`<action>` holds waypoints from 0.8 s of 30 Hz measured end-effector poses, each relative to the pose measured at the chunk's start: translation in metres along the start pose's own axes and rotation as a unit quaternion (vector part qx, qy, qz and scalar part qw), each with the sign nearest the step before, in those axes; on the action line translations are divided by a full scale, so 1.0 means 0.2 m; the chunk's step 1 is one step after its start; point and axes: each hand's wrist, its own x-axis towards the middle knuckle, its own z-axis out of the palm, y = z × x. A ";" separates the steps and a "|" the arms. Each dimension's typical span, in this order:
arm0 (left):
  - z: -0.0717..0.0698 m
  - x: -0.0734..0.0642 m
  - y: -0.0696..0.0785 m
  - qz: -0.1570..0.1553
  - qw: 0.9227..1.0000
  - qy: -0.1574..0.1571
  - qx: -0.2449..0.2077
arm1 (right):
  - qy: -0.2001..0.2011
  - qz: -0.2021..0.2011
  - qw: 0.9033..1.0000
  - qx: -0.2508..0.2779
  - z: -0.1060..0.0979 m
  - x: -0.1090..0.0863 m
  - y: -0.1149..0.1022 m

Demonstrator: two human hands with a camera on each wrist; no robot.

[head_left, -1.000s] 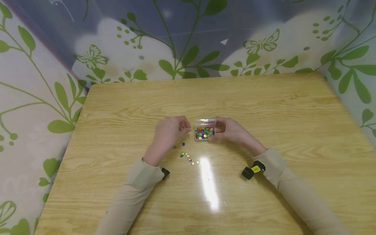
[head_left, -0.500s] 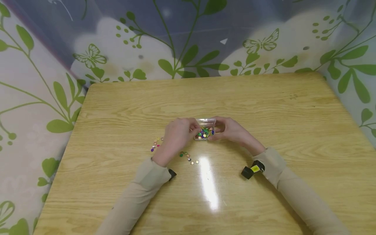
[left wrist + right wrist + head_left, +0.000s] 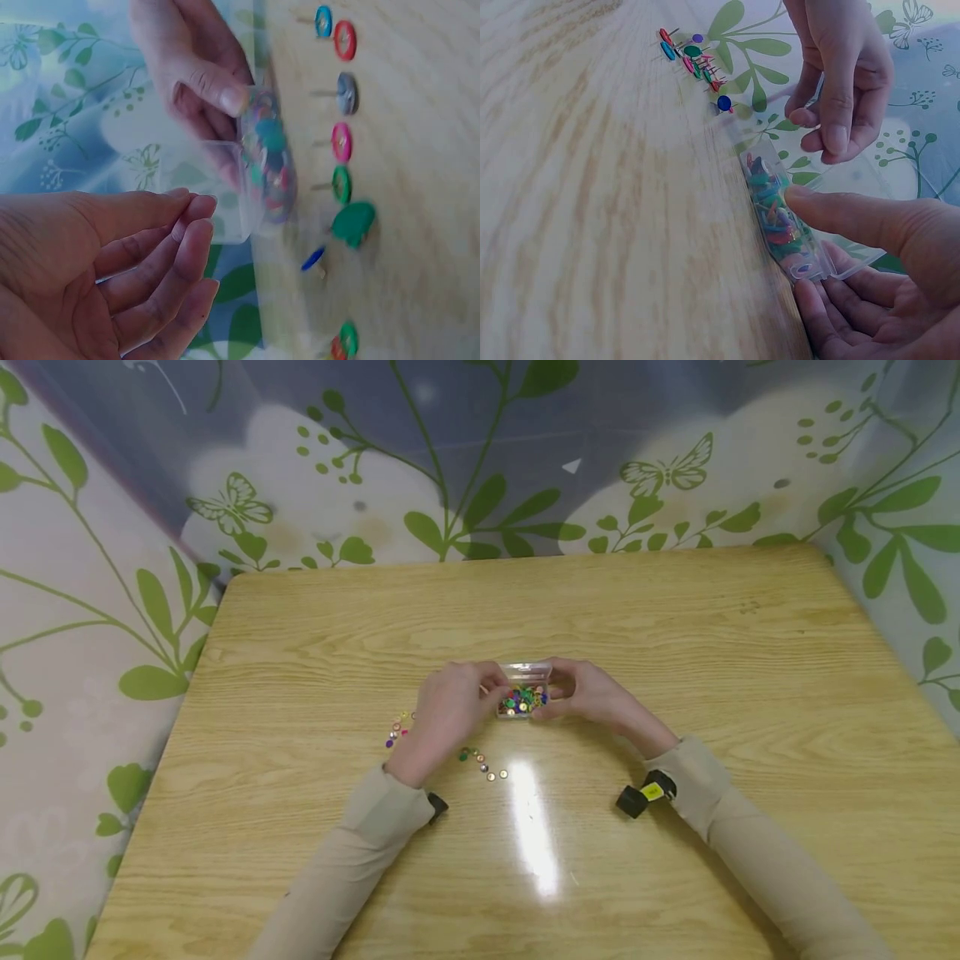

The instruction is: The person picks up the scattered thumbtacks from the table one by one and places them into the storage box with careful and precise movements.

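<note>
A small clear plastic box (image 3: 517,718) with its hinged lid (image 3: 525,669) raised holds many coloured thumbtacks (image 3: 776,217). My right hand (image 3: 596,695) grips the box from its right side, thumb at the front and fingers behind. My left hand (image 3: 452,706) hovers at the box's left edge. In the left wrist view, the left hand's thumb and forefinger tips meet, the other fingers are loosely bent, and nothing shows between them. On the table stands a line of loose thumbtacks, pins up, including a pink thumbtack (image 3: 341,142). A blue thumbtack (image 3: 313,259) lies tilted.
Left of the left wrist lies another group of loose thumbtacks (image 3: 396,727), partly hidden by the hand. The wooden table (image 3: 675,610) meets a leaf-patterned curtain (image 3: 480,460) at the back and sides. A glare streak (image 3: 534,835) crosses the tabletop in front.
My left hand has moved right, from beside the box to its left edge, uncovering the left group of thumbtacks; it barely shifts in the last half second. My right hand stays on the box.
</note>
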 end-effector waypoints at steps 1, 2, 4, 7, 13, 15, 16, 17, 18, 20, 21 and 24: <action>-0.01 0.00 -0.01 -0.001 1.000 0.004 0.000 | 0.000 0.001 1.000 0.001 0.00 0.00 0.00; -0.02 -0.01 -0.02 -0.003 1.000 0.007 0.000 | -0.001 0.001 1.000 0.004 0.00 0.00 0.00; -0.04 -0.01 -0.04 -0.008 1.000 0.014 0.004 | -0.002 0.000 1.000 0.005 0.00 0.01 0.01; -0.09 -0.02 -0.09 -0.022 0.999 0.026 0.014 | 0.000 0.002 1.000 0.002 0.00 0.01 0.01; -0.19 -0.06 -0.18 -0.058 0.997 0.046 0.020 | 0.001 0.005 1.000 -0.001 0.01 0.01 0.00; -0.21 -0.08 -0.22 -0.067 0.996 0.047 0.019 | 0.001 0.005 1.000 0.001 0.01 0.00 0.00; -0.22 -0.10 -0.23 -0.072 0.996 0.046 0.017 | 0.000 0.004 1.000 0.002 0.01 0.00 0.00; -0.22 -0.11 -0.25 -0.077 0.996 0.046 0.016 | 0.000 0.003 1.000 0.002 0.01 0.00 0.00; -0.22 -0.12 -0.26 -0.081 0.996 0.044 0.016 | 0.000 0.003 1.000 0.004 0.01 0.00 0.00; -0.23 -0.13 -0.30 -0.084 0.995 0.043 0.022 | 0.000 0.005 1.000 0.007 0.00 0.00 0.00; -0.23 -0.14 -0.31 -0.085 0.995 0.041 0.025 | -0.001 0.006 1.000 0.009 0.00 0.00 0.00; -0.23 -0.16 -0.35 -0.088 0.995 0.030 0.041 | -0.001 0.010 1.000 0.009 0.00 -0.01 -0.01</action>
